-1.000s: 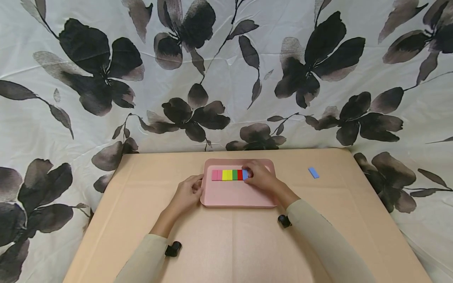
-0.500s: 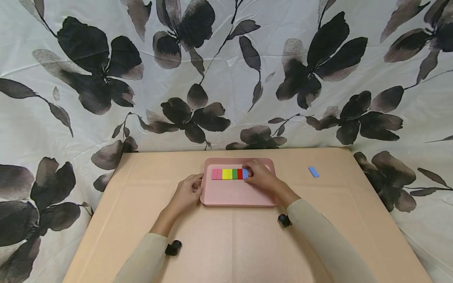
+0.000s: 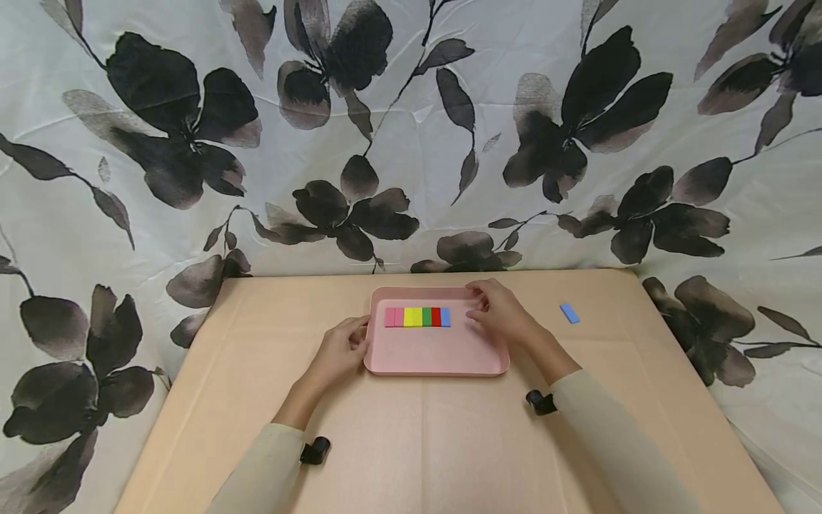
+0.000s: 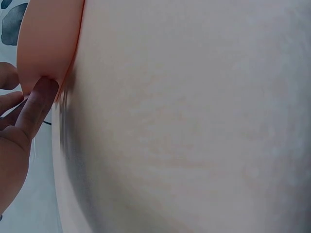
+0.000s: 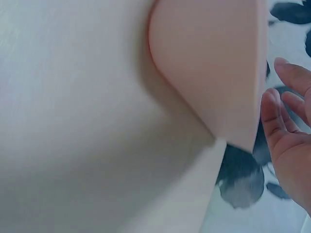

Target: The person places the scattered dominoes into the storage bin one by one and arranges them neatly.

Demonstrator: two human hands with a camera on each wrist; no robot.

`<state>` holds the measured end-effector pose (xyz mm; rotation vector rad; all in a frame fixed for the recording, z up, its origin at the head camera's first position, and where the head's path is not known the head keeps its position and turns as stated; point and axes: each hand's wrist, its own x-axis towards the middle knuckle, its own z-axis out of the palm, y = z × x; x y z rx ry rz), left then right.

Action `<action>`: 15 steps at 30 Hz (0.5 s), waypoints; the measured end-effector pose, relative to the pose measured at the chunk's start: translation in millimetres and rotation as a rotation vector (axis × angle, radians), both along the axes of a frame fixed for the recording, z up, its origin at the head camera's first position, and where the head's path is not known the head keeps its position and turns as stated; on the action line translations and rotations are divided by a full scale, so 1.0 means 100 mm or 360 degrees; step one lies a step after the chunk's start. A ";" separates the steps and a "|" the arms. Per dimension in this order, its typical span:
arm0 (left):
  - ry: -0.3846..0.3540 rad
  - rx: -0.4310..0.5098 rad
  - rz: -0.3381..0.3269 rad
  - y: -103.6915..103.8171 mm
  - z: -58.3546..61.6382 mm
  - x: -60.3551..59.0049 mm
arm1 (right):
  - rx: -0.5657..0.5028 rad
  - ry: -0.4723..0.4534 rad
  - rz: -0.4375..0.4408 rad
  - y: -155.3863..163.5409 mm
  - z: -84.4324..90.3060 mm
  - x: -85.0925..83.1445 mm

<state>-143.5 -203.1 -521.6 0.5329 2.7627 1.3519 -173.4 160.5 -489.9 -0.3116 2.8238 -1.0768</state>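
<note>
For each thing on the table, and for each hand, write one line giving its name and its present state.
Pink tray: flat on the table, holding a row of blocks.
Row of blocks: lying side by side, touching, along the tray's far part.
Loose blue block: lying alone on the table, right of the tray.
Left hand: fingers on the tray's left edge.
Right hand: open, over the tray's right end, holding nothing.

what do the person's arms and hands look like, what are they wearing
Both arms wear long, pale beige sleeves. The left hand and right hand are bare, with no gloves or rings visible. A small black camera unit sits at the left wrist and another at the right.
</note>
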 end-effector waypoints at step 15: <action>-0.0031 0.0009 -0.0001 -0.01 -0.01 -0.06 | -0.0105 0.0293 -0.0230 0.78 -0.04 0.15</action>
